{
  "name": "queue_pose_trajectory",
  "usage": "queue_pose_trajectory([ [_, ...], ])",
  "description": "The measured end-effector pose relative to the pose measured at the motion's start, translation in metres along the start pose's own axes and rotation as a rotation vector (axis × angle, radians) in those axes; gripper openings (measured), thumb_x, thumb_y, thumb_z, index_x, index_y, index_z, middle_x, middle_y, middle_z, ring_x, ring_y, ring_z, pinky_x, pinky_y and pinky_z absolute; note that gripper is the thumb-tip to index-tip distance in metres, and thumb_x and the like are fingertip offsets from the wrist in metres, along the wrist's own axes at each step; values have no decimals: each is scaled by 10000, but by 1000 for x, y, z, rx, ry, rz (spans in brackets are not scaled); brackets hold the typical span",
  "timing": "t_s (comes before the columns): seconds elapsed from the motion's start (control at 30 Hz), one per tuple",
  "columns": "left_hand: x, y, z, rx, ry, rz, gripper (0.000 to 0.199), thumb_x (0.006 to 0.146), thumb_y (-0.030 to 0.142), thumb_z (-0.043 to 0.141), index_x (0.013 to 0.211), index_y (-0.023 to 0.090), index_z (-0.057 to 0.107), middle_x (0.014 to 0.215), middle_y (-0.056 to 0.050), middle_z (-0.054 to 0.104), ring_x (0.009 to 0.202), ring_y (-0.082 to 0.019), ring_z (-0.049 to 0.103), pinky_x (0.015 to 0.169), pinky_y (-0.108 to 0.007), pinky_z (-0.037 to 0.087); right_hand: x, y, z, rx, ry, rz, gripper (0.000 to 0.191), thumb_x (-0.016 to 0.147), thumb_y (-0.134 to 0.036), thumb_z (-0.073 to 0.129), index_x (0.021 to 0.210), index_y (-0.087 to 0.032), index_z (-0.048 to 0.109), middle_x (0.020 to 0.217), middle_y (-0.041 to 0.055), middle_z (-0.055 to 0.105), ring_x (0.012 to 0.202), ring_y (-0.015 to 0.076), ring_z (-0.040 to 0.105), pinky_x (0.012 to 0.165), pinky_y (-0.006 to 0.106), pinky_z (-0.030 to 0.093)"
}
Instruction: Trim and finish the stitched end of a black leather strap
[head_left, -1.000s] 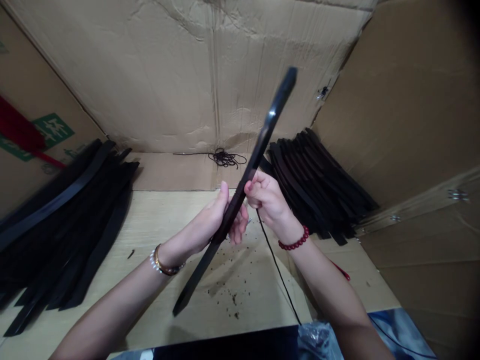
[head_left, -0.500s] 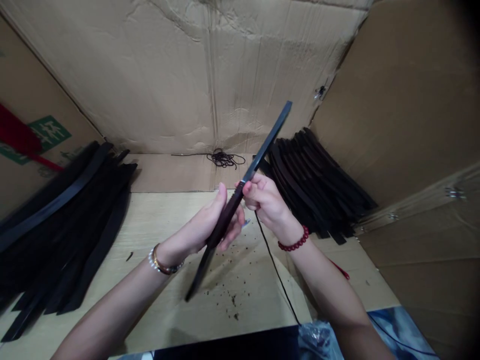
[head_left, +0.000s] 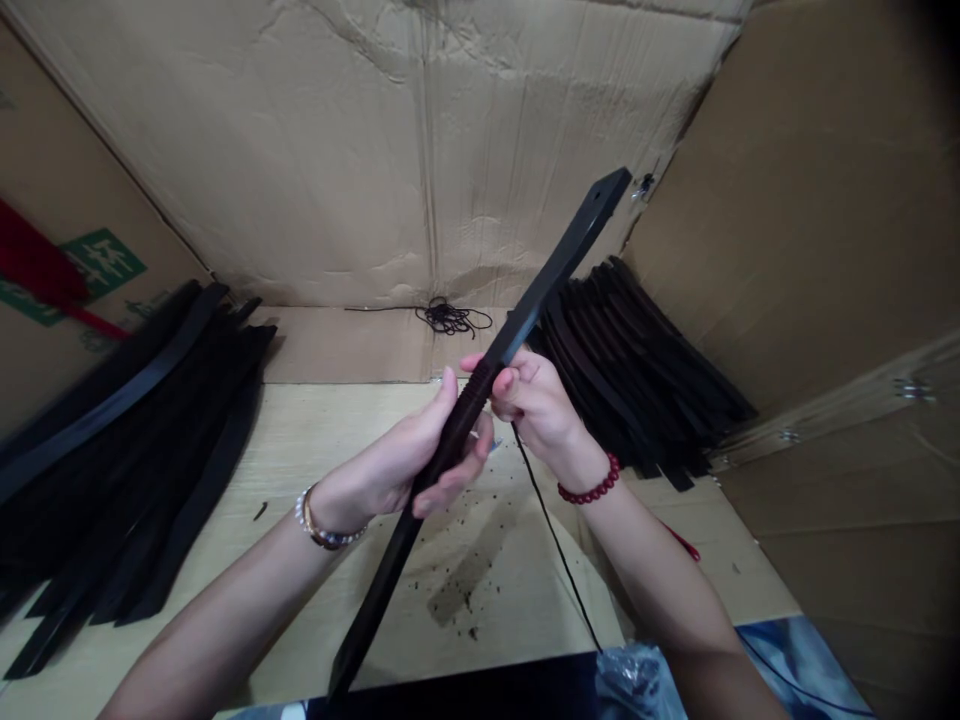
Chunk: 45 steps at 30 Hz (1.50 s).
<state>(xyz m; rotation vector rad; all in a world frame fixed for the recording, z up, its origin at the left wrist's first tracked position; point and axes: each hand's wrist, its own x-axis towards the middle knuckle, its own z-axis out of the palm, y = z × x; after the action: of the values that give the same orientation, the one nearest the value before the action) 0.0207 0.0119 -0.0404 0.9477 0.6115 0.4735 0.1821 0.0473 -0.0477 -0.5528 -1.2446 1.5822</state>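
A long, flat black strip (head_left: 561, 262) with a small hole near its upper end slants across the middle of the view. Dark cord is wound in close turns round its middle part (head_left: 466, 405). My left hand (head_left: 427, 430) is closed round the wound part from the left, fingers beneath and thumb along the side. At the upper end of the winding, my right hand (head_left: 532, 395) pinches the dark cord (head_left: 551, 530) against the strip's edge. From there the cord hangs down to a clear plastic bag (head_left: 636, 672) at the front edge.
Piles of similar black strips lie at left (head_left: 150, 440) and right (head_left: 630, 370). A tangle of dark cord (head_left: 450, 318) rests at the back against the cardboard wall (head_left: 330, 150). Dark crumbs (head_left: 469, 600) dot the tabletop (head_left: 300, 600). Something red (head_left: 37, 260) is at the left wall.
The black strip has rolled from edge-on to show its broad face, and its lower end has come nearer to me. Both hands stay in nearly the same place.
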Motion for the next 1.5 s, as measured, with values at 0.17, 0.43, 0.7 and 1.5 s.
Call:
queue_pose_trajectory([
  [0.17, 7, -7, 7, 240, 337, 345, 529, 930, 663, 475, 884, 146, 574, 598, 25, 555, 436, -62, 511, 427, -150, 421, -1, -4, 5, -43, 206, -11, 458, 661, -429, 874, 636, -176, 493, 470, -109, 345, 410, 22, 169, 392, 233, 90],
  [0.43, -9, 0, 5, 20, -9, 31, 698, 888, 804, 268, 673, 189, 520, 354, 56, 371, 219, -65, 238, 240, -171, 230, -3, -2, 4, 24, -67, 29, 480, 652, -570, 835, 825, -156, 663, 503, -107, 352, 427, 29, 151, 406, 240, 92],
  [0.7, 2, -2, 8, 231, 370, 340, 587, 897, 717, 468, 831, 144, 578, 551, 41, 483, 396, -47, 448, 386, -130, 361, 0, -2, 5, -7, 198, -14, 447, 662, -447, 868, 644, -179, 511, 459, -116, 339, 403, 25, 163, 385, 237, 95],
  [1.5, -7, 2, 3, 37, -12, 35, 661, 914, 774, 258, 710, 196, 505, 370, 76, 340, 234, -64, 236, 251, -163, 238, -3, -4, 2, 2, -25, 37, 457, 666, -567, 828, 782, -173, 628, 487, -120, 276, 426, 34, 130, 408, 245, 80],
])
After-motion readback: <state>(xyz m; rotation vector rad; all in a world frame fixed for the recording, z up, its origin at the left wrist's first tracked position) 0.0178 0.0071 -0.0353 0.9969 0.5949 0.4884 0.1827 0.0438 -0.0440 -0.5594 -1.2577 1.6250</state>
